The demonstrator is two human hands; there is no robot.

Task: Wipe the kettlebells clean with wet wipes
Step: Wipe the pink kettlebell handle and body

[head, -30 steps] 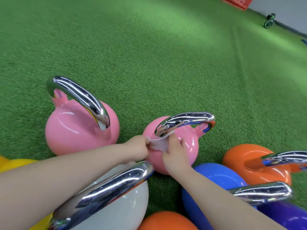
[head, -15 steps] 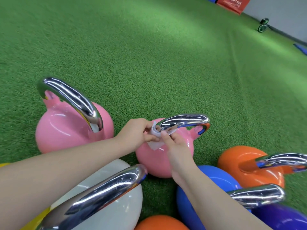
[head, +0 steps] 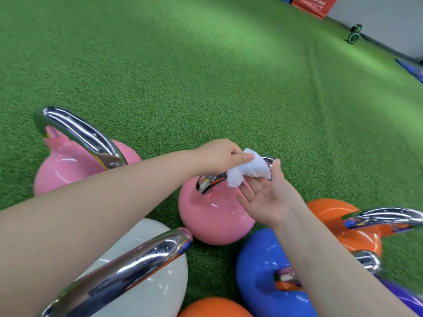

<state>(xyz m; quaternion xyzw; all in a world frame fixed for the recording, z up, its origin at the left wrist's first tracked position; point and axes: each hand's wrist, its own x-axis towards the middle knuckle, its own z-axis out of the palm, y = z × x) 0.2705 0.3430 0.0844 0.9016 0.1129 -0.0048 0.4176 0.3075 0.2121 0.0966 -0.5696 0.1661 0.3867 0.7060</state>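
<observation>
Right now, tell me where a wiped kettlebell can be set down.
Free: the open green turf beyond both pink kettlebells, up to the red box. Crowded: the near cluster of white, blue and orange kettlebells.

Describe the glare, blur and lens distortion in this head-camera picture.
Head view: bright glare streaks run along the chrome handle of the white kettlebell and dot the small pink kettlebell; the white wet wipe in the left hand is slightly soft; the right hand looks sharp; the green turf floor bows with wide-angle distortion, with a paler lit band across it.
</observation>
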